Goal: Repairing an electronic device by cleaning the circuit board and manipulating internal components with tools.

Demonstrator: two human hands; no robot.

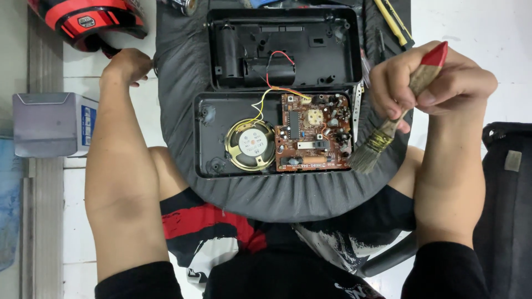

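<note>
Grey box: one squarish box [54, 123] with a dull metallic face and a blue-printed side, standing on the white tiled floor at far left.
Helmet: one glossy red and black helmet [88, 21], rounded, at top left, just above the left hand.
Left hand: the left hand [130, 65] rests at the left rim of the stool, fingers curled loosely together; it holds nothing, and whether it grips the rim I cannot tell.
Stool: one round padded stool [277, 196], covered in wrinkled dark grey cloth, serving as the work surface between the knees.
Radio case: two matte black plastic shells, rectangular with rounded corners, lying open side by side at the stool's centre; the upper shell [282, 47] is hollow with moulded ribs.
Speaker: one round speaker [250, 145] with a brassy rim and white centre, seated in the lower shell [209, 138].
Wires: thin red, yellow and white leads [271, 86] run between the shells.
Circuit board: one brown board [315, 132], crowded with small parts, right of the speaker.
Paintbrush: one paintbrush [388, 130] with red-tipped wooden handle, metal ferrule and splayed grey bristles touching the board's right edge.
Right hand: the right hand [429, 83] is closed around the brush handle, thumb and fingers pinching it.
Yellow tool: one slim yellow-handled tool [390, 22] at top right.
Black bag: dark fabric bag [507, 210] at far right.
</note>
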